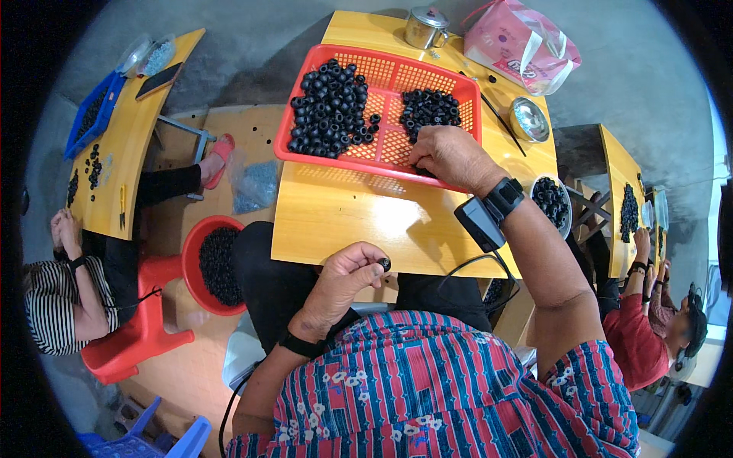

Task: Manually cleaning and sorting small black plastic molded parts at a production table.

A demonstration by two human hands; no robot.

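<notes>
My left hand [345, 281] is in front of the table's near edge, thumb and fingers pinched on a small round black part [384, 264]. My right hand [456, 159] reaches over the near right rim of a red plastic basket [467, 122]. Its fingers are closed and point down into the basket; what they hold, if anything, is hidden. Inside the basket, a large heap of black ring-like parts [330, 111] lies on the left. A second heap of smaller black pieces [429, 108] lies on the right, just beyond my right hand.
The yellow table [343, 221] carries a metal mug [426, 28], a pink bag [519, 46], a metal bowl [529, 120] and a dark rod [504, 120]. Black parts fill a white bowl [551, 204] and a red tub [221, 263]. People sit at tables on both sides.
</notes>
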